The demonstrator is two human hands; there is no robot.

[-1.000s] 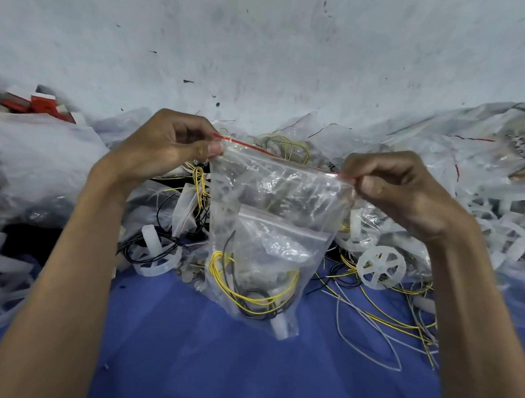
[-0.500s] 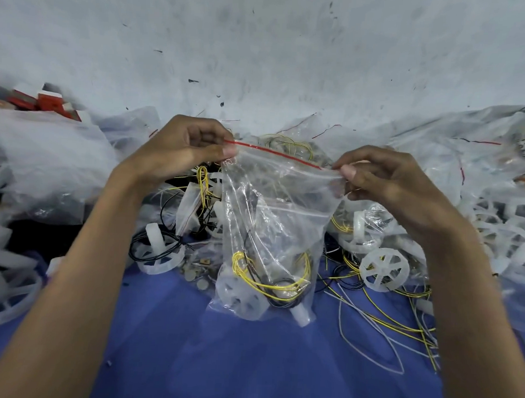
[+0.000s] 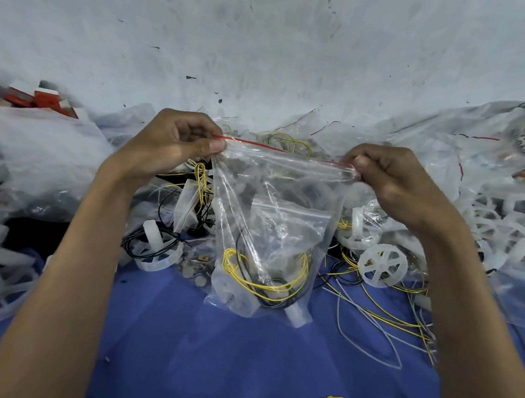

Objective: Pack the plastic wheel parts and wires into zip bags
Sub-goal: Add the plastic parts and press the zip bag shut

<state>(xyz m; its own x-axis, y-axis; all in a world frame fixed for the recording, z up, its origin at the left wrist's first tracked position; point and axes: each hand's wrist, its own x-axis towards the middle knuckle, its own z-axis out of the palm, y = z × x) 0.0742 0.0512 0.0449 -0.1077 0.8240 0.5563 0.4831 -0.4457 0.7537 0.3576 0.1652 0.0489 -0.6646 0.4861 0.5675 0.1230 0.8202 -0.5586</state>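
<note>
A clear zip bag (image 3: 273, 205) with a red seal strip hangs between my two hands above the blue cloth. My left hand (image 3: 171, 145) pinches the left end of its top edge. My right hand (image 3: 387, 176) pinches the right end. Inside the bag lie coiled yellow and black wires (image 3: 264, 276), white plastic wheel parts and a smaller clear bag. A loose white spoked wheel (image 3: 382, 267) lies right of the bag. Another wheel part (image 3: 159, 251), wrapped in black wire, lies to its left.
Loose yellow, white and black wires (image 3: 379, 316) trail over the blue cloth (image 3: 220, 361) at right. Piles of clear plastic bags (image 3: 42, 161) and white wheel parts (image 3: 498, 231) crowd both sides. Red and white boxes (image 3: 41, 98) sit far left by the grey wall.
Both hands keep their pinch on the bag's top edge. My right hand has shifted slightly right along the seal, pulling the top straighter. The bag has swung a little.
</note>
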